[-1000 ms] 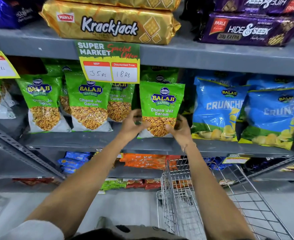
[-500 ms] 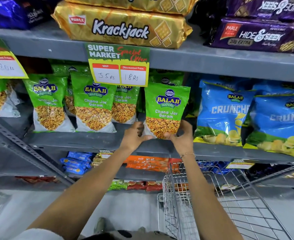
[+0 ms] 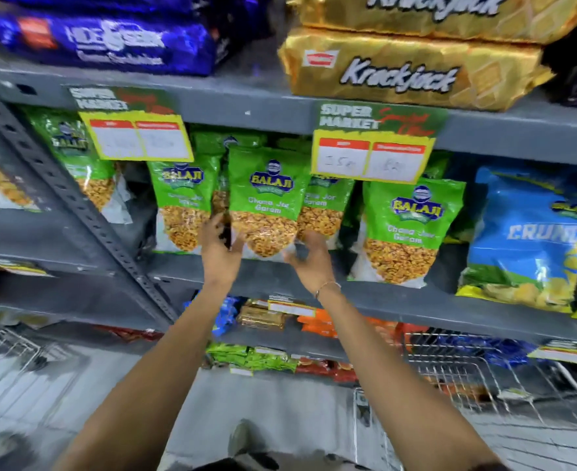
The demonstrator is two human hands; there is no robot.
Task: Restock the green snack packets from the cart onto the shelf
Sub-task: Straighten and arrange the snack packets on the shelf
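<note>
Several green Balaji snack packets stand in a row on the grey shelf (image 3: pixel 399 300). Both my hands are at the bottom of the middle green packet (image 3: pixel 268 202). My left hand (image 3: pixel 220 248) is at its lower left corner, fingers in the gap beside it and thumb on its front. My right hand (image 3: pixel 311 258) is just under its lower right corner, fingers spread and curled, holding nothing that I can see. Further right, another green packet (image 3: pixel 411 229) stands alone. The wire cart (image 3: pixel 491 385) is at the lower right, and its inside is blurred.
Blue Crunchex bags (image 3: pixel 531 239) fill the shelf to the right. Gold Krackjack packs (image 3: pixel 406 69) and blue Hide & Seek packs (image 3: pixel 110 42) lie on the shelf above. Two price tags (image 3: pixel 372 154) hang over the packets. A slanted metal brace (image 3: pixel 76 202) crosses at left.
My hands have let go of the right-hand green packet, which now stands on the shelf. They have moved left to the middle packet. The view has swung left and is blurred.
</note>
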